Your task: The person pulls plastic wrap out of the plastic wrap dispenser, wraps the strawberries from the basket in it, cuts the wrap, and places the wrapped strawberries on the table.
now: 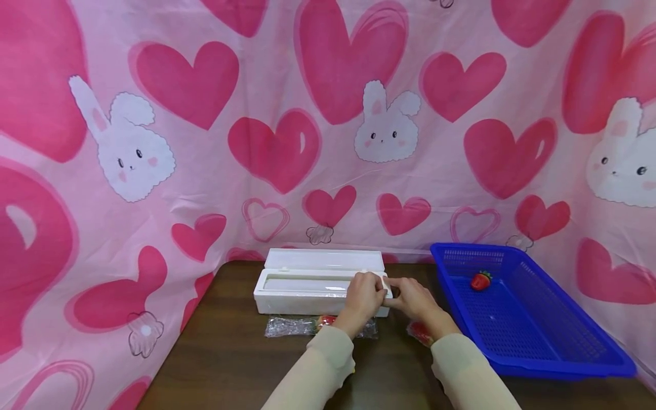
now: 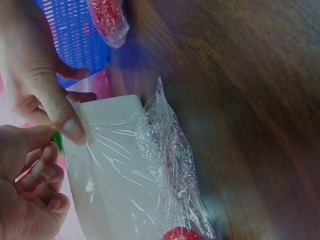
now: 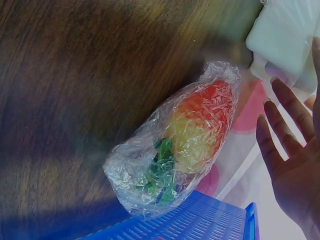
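Note:
A long white cling film dispenser box (image 1: 294, 304) stands on the table with its lid tipped back. Clear cling film (image 2: 112, 165) drapes down its front onto the table. At the box's right end, my left hand (image 1: 364, 295) curls its fingers, thumb and forefinger pinching a small green piece (image 2: 58, 142) at the edge. My right hand (image 1: 412, 299) grips the same end, thumb pressed on the filmed front and fingers behind. A red strawberry (image 1: 325, 322) lies with the loose film before the box, partly hidden by my left arm.
A film-wrapped strawberry (image 3: 195, 132) lies on the table under my right wrist, beside the blue basket (image 1: 569, 319). Inside the basket sits a bare strawberry (image 1: 480, 280). A pink heart-and-rabbit cloth (image 1: 328, 171) hangs behind the table. Something yellow (image 1: 352, 370) peeks out by my left sleeve.

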The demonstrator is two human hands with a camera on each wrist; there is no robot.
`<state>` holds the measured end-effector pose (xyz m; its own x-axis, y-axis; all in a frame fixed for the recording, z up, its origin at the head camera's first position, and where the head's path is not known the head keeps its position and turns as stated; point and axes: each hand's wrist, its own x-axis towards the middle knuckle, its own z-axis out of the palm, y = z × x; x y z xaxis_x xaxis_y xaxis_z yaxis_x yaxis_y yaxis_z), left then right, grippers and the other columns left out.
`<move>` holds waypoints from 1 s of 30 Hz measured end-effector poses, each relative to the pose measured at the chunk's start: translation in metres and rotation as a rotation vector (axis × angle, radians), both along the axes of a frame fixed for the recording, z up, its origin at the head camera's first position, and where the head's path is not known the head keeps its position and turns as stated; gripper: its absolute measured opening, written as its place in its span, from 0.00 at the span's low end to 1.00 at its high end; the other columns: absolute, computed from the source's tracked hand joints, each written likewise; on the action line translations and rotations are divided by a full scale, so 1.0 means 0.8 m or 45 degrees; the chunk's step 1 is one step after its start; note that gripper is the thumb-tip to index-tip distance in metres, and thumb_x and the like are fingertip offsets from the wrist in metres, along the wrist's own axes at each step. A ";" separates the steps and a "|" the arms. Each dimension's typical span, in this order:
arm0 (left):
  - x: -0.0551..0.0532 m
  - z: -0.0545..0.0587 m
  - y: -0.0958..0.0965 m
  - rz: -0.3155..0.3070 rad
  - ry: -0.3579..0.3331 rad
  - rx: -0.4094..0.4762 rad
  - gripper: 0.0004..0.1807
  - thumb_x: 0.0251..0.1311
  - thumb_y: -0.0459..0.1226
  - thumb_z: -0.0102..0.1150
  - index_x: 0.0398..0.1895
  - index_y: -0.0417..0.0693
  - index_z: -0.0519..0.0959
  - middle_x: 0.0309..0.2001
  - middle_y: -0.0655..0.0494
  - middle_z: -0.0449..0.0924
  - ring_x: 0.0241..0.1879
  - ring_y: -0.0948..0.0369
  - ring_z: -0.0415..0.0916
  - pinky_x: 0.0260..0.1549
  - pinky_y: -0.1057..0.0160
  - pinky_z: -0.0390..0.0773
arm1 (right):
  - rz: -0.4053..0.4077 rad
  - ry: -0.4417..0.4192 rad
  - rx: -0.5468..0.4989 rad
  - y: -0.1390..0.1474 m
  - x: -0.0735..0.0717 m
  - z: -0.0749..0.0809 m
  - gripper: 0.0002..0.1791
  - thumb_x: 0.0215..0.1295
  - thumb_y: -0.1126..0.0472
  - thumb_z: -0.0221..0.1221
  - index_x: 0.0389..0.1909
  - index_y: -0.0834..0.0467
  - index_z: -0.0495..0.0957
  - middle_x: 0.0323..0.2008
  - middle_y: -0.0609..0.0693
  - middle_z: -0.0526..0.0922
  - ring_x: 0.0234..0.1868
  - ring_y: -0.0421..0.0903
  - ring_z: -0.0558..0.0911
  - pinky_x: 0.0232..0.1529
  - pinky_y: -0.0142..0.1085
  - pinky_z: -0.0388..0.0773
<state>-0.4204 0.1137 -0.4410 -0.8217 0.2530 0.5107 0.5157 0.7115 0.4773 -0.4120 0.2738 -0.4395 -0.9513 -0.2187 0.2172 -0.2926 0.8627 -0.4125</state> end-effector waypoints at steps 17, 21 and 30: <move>0.001 0.008 -0.110 0.054 -0.029 0.083 0.12 0.55 0.34 0.75 0.16 0.48 0.84 0.17 0.62 0.78 0.24 0.62 0.72 0.27 0.64 0.72 | -0.023 -0.104 -0.023 0.006 0.000 0.007 0.45 0.55 0.39 0.73 0.70 0.56 0.74 0.32 0.46 0.86 0.28 0.43 0.77 0.29 0.37 0.75; 0.003 0.006 -0.127 0.059 -0.053 0.081 0.12 0.56 0.35 0.75 0.17 0.48 0.85 0.17 0.63 0.77 0.23 0.63 0.71 0.26 0.64 0.72 | -0.018 -0.128 -0.047 0.004 0.001 0.002 0.46 0.55 0.38 0.72 0.71 0.56 0.73 0.31 0.45 0.85 0.29 0.43 0.76 0.29 0.38 0.75; -0.001 0.004 -0.147 0.112 -0.093 0.030 0.12 0.57 0.39 0.75 0.18 0.53 0.85 0.18 0.65 0.78 0.24 0.65 0.72 0.26 0.64 0.72 | -0.020 -0.116 -0.048 0.001 -0.001 0.000 0.46 0.54 0.38 0.73 0.70 0.57 0.73 0.34 0.49 0.86 0.31 0.44 0.78 0.29 0.38 0.76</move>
<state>-0.4214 -0.0038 -0.4377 -0.8756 0.1670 0.4533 0.4149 0.7407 0.5285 -0.4127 0.2742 -0.4399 -0.9706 -0.1973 0.1376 -0.2393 0.8501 -0.4690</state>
